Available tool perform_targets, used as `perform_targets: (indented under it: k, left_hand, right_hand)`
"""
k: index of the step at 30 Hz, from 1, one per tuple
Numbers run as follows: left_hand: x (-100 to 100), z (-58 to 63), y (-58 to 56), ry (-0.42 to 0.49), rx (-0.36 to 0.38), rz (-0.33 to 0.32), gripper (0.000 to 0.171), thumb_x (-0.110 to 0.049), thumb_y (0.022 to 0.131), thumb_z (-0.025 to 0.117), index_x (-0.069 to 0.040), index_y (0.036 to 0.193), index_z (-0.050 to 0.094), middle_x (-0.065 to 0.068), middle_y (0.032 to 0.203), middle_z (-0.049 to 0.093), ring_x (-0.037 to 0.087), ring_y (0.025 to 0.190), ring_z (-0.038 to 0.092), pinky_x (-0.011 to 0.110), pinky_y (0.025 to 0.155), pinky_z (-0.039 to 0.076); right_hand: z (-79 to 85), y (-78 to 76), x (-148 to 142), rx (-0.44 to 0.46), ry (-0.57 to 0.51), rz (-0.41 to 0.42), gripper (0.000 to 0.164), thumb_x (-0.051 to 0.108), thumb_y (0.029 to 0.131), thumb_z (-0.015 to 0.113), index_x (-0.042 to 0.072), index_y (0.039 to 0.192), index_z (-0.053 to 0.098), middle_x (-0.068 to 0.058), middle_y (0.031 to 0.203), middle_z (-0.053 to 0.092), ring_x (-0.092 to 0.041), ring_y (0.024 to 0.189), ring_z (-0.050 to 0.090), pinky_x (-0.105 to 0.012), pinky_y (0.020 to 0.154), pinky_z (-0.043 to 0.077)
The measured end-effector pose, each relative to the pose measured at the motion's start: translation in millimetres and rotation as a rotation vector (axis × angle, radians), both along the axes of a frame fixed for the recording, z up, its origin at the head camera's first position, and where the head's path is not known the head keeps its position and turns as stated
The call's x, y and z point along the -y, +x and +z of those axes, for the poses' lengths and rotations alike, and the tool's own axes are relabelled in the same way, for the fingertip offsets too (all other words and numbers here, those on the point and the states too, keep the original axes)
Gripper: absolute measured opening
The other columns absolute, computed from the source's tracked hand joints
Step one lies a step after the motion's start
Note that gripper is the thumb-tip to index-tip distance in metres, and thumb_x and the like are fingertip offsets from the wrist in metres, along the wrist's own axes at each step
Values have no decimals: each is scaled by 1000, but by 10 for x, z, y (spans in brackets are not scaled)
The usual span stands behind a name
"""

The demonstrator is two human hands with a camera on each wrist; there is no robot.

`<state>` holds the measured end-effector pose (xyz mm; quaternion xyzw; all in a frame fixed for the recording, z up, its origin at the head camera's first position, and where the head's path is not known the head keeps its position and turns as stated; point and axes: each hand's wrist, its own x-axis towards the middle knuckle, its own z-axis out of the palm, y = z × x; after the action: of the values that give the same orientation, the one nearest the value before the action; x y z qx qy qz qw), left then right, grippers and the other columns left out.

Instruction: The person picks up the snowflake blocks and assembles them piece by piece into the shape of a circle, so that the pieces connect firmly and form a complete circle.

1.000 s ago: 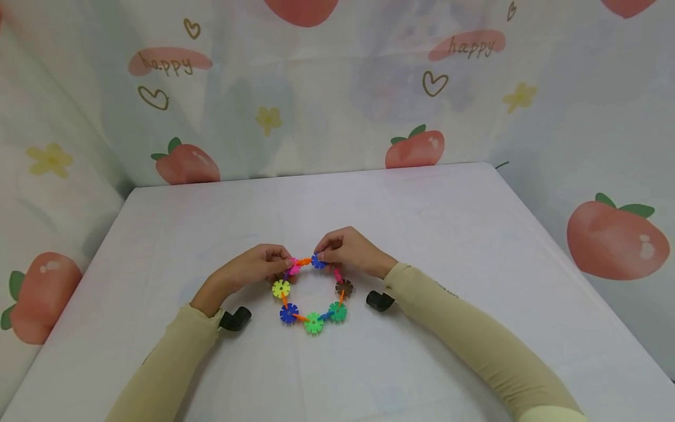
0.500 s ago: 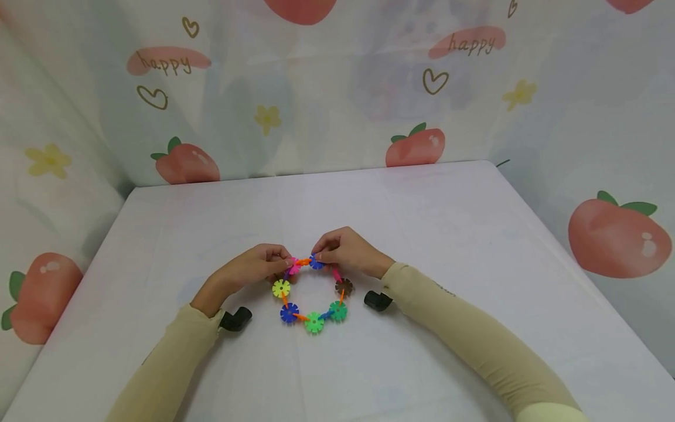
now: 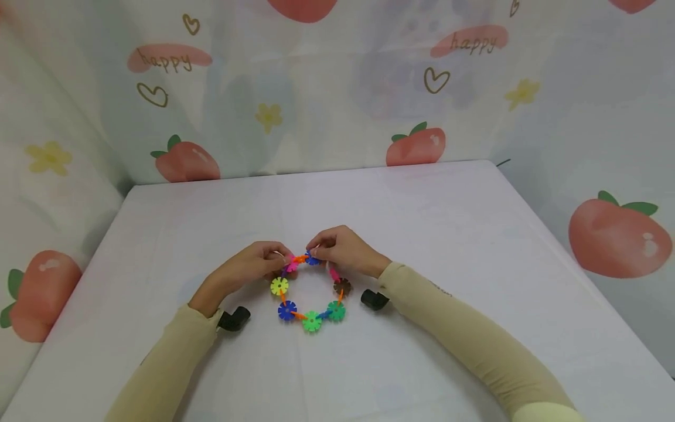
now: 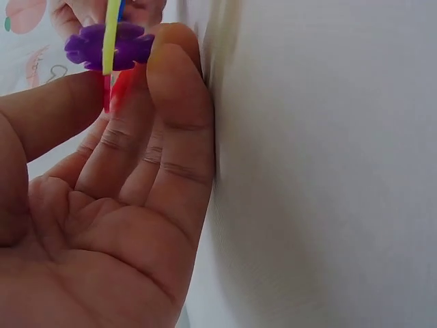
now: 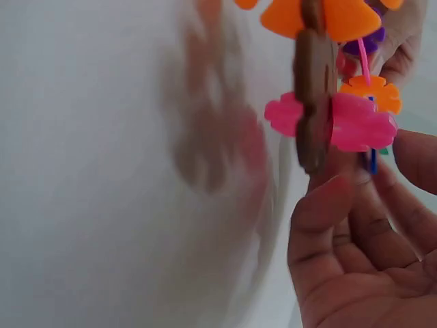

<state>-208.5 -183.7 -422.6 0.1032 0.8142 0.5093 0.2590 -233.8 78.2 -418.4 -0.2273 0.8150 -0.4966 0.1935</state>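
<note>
A loop of interlocking snowflake discs lies on the table in the head view, with a yellow disc [image 3: 279,286], a brown disc [image 3: 342,286], a light green disc [image 3: 312,321] and others joined edge to edge. At its upper left, my left hand [image 3: 246,262] pinches a pink disc [image 3: 292,265]. My right hand [image 3: 349,253] pinches the blue disc [image 3: 312,258] at the top between thumb and fingers. An orange disc [image 3: 300,259] links these two. Whether the blue disc joins the deep pink disc [image 5: 362,123] is hidden by my right fingers.
The white-covered table [image 3: 422,363] extends around the loop. Black wrist-camera mounts stick out by the left wrist [image 3: 234,319] and the right wrist [image 3: 374,299]. A printed curtain [image 3: 327,88] hangs behind and along the sides.
My right hand has shifted slightly left with the blue disc, closer to my left hand. The loop has moved a little left along with it; both grips look the same.
</note>
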Motion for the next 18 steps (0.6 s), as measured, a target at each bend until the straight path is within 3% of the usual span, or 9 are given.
perform_targets:
  k: [4, 8, 12, 18]
  left_hand:
    - [29, 27, 7, -9, -7, 1, 19, -15, 110, 61, -2, 122, 68, 9, 105, 77, 25, 90, 68, 34, 80, 58]
    - [55, 49, 3, -52, -48, -25, 21, -18, 108, 65, -1, 120, 68, 9, 101, 76, 24, 86, 70, 34, 78, 59]
    - [77, 69, -6, -118, -100, -48, 19, -16, 107, 65, 0, 118, 69, 8, 93, 72, 23, 81, 66, 35, 74, 57]
    - [34, 85, -39, -213, -113, -85, 16, -16, 107, 65, -3, 115, 71, 7, 87, 67, 21, 73, 61, 33, 70, 53]
  right_hand:
    - [30, 24, -116, -65, 90, -18, 28, 22, 108, 63, 4, 126, 75, -1, 99, 76, -18, 86, 69, -34, 81, 54]
    - [56, 80, -296, -122, 187, -18, 25, 23, 107, 63, 5, 119, 77, 0, 94, 74, -18, 88, 67, -37, 87, 54]
    - [85, 149, -399, -159, 248, 39, 19, 21, 105, 66, 9, 107, 81, 5, 90, 72, -16, 88, 63, -35, 82, 53]
    - [98, 215, -367, -152, 258, 120, 11, 20, 102, 73, 14, 96, 81, 8, 82, 72, -14, 79, 62, -32, 72, 51]
